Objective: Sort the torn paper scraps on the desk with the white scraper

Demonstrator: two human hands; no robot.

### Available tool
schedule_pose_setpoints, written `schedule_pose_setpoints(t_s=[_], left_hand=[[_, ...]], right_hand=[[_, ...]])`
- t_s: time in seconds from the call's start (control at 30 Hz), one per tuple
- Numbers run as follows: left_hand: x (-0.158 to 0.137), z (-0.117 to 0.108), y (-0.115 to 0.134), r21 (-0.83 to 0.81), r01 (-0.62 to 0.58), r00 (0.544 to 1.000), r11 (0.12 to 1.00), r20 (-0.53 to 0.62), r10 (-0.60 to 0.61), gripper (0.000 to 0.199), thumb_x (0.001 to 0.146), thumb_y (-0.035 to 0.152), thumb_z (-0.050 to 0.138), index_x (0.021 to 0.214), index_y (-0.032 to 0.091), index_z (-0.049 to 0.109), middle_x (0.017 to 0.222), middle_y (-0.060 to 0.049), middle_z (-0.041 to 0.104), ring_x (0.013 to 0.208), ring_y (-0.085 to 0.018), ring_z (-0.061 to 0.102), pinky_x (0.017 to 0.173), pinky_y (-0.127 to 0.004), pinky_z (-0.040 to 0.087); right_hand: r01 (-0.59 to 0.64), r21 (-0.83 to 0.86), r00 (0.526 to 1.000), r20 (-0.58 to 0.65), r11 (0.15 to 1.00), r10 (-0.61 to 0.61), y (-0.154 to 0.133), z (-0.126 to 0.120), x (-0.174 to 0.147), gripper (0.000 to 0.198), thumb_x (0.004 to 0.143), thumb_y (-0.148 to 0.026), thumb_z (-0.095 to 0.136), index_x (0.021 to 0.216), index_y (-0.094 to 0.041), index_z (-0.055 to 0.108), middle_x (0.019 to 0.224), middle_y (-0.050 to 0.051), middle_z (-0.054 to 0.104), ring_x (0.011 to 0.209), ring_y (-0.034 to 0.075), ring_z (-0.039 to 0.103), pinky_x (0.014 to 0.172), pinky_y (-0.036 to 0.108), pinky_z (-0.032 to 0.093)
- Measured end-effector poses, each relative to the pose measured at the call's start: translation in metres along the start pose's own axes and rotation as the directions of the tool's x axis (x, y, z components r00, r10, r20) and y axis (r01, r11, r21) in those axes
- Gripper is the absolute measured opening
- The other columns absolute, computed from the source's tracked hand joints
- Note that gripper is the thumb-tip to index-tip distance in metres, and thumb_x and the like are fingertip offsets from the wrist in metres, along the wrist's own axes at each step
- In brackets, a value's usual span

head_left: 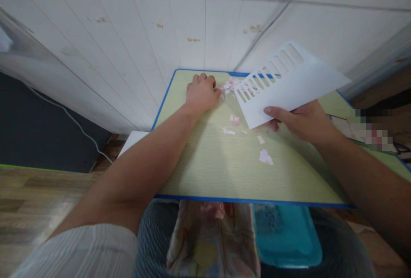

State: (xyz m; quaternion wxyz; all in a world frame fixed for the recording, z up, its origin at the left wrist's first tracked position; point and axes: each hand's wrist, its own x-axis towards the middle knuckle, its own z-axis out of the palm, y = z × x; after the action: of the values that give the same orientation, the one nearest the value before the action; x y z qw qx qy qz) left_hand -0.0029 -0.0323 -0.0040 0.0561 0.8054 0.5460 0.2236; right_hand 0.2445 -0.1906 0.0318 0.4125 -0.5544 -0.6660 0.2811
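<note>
In the head view, my right hand (305,119) grips a stiff white sheet (289,85) with a row of rounded slots cut along one long side. The thumb lies on top and the other fingers are underneath. The sheet is tilted above the table, its slotted side towards a pile of small pink and white paper scraps (229,85). At the left of this pile, my left hand (202,91) rests palm down on the table with its fingers curled in. Whatever may be under those fingers is hidden. More paper scraps (266,156) lie scattered nearer to me.
The yellow-green table (208,166) has a blue edge and stands against a white plank wall (144,25). A grey cable (276,16) runs down the wall. On my lap are a patterned cloth (212,243) and a turquoise tray (289,239). A dark panel (48,119) stands left.
</note>
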Motion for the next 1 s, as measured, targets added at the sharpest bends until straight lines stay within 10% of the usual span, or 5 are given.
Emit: schedule_pose_setpoints(t_s=[1.0], left_hand=[[0.0, 0.0, 0.001, 0.023, -0.008, 1.0, 1.0, 0.018, 0.008, 0.034, 0.103, 0.035, 0.064, 0.134, 0.027, 0.077, 0.146, -0.019, 0.07, 0.147, -0.044, 0.055, 0.121, -0.063, 0.051]], right_hand=[[0.027, -0.075, 0.996, 0.085, 0.997, -0.021, 0.005, -0.001, -0.002, 0.044, 0.093, -0.058, 0.086, 0.069, -0.026, 0.069, 0.061, 0.004, 0.07, 0.052, 0.021, 0.064, 0.05, 0.036, 0.056]])
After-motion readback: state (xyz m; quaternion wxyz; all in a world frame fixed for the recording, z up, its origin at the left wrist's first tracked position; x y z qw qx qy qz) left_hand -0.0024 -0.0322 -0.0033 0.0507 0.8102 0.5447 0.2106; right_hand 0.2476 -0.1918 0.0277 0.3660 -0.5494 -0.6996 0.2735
